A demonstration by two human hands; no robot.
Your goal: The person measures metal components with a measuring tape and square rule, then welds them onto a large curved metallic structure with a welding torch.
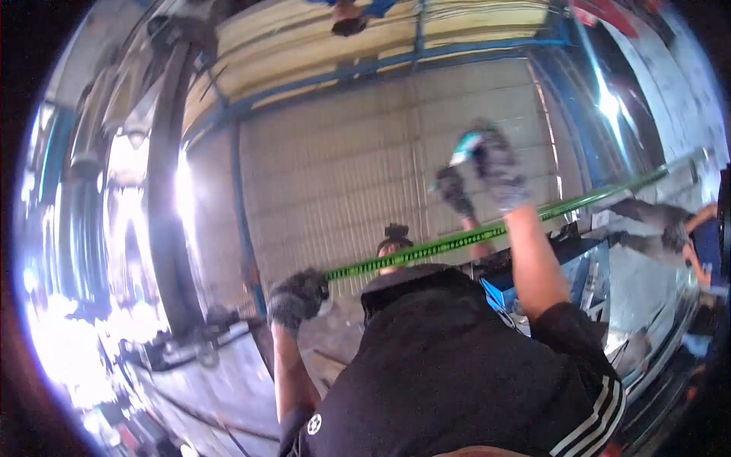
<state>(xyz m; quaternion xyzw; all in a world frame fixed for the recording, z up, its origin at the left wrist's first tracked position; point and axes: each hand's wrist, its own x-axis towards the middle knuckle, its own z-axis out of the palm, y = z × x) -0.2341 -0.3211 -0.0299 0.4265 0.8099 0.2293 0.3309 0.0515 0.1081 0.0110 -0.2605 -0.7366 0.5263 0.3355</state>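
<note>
I face a shiny, curved metal surface that seems to mirror me: a figure in a black shirt (442, 365) with both arms raised. My left hand (297, 298), in a dark grey glove, is closed around the low end of a long green strip (426, 250) that slants up to the right. My right hand (496, 164), also gloved, is raised above the strip, and its forearm crosses in front of it. A pale blue thing (466, 145) shows at its fingertips, but the grip is blurred. A second gloved hand shape (454, 190) sits just left of it.
Another gloved arm (661, 222) reaches in from the right edge near the strip's high end. Blue steel frames (244, 221) and a grey panelled wall (343, 167) show behind. A thick dark post (164, 190) stands at left beside bright glare. Dark clutter (183, 350) lies at lower left.
</note>
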